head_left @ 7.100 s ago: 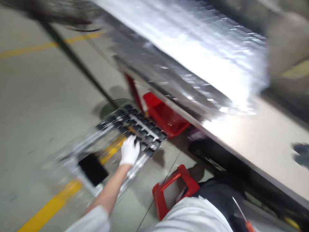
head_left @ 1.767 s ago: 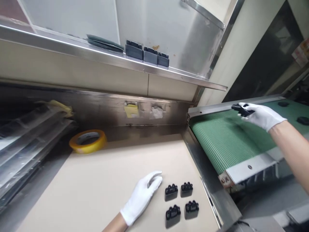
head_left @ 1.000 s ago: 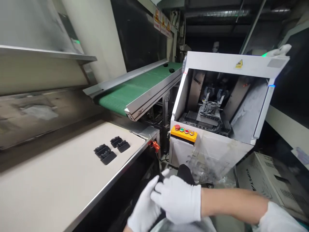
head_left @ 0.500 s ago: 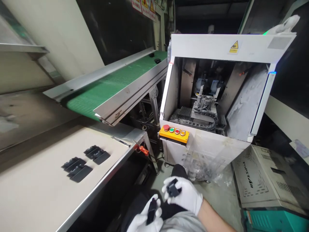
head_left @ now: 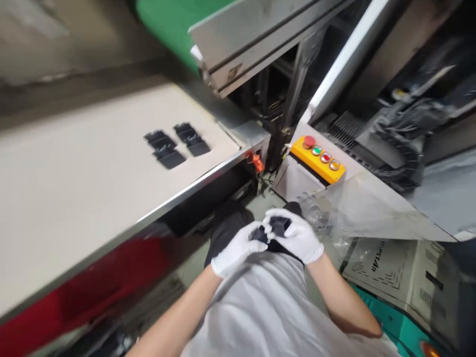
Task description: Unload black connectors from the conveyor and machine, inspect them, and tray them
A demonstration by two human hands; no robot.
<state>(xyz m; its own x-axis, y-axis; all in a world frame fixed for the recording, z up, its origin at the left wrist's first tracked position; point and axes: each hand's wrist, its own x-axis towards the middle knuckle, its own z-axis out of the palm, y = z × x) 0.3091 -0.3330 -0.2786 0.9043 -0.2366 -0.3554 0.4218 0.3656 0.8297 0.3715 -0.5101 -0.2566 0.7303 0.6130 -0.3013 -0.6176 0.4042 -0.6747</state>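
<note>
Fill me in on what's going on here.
A person in white gloves is standing by a machine. Their left hand holds a small black plastic piece, and their right hand holds another, close together. More black pieces lie on a beige workbench, near a green conveyor belt and a yellow button panel.
</note>
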